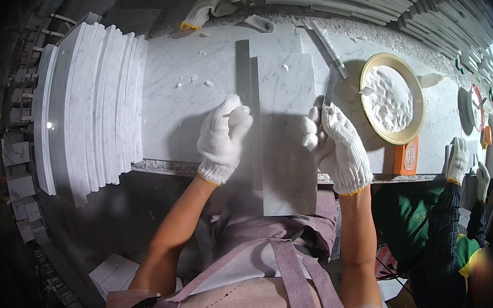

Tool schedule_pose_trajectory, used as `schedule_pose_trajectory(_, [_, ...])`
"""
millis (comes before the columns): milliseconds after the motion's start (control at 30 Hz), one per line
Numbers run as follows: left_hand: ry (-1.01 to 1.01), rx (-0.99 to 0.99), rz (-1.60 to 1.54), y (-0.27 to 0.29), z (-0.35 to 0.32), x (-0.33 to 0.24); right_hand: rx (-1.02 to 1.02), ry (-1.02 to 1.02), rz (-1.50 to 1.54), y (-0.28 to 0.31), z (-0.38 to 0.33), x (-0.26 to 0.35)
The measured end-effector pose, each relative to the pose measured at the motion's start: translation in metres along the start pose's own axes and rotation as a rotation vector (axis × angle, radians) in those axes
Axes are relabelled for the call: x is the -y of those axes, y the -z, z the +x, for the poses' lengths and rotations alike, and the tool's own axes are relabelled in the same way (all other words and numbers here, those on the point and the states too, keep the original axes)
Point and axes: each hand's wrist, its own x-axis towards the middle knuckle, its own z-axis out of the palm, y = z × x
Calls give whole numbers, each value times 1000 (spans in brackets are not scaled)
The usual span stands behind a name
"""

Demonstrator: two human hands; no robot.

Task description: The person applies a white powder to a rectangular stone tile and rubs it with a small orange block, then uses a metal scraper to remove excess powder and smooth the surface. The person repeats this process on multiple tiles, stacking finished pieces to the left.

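Note:
My left hand (224,137), in a white knit glove, is closed around a small translucent white rounded thing (239,115); the rest of it is hidden by the fingers. Also gloved in white, my right hand (341,142) pinches a thin, narrow metal blade (329,92) that points away from me. Between the hands lies a grey-white marble slab (290,105), its near end overhanging the table edge toward my lap. Another slab (243,64) shows along its left side. A small white lump (285,67) sits on the upper slab's far part.
A yellowish basin (417,120) of white powder (386,93) stands at right, beside an orange box (406,157). Beyond the slab lies a clear flat tool (329,50). Spare gloves (213,7) lie farther back. Stacked slabs (90,115) rise at left. At right a co-worker's gloved hand (458,161) shows.

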Motion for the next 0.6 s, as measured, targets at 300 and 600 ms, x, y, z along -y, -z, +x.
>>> schedule_pose_trajectory(300, [58, -66, -330, 0, -1, -1, -184, 119, -827, -18, 2, 18])
schedule_pose_trajectory(600, [166, -6, -197, 4, -9, 3, -108, 547, -1834, -31, 23, 16])
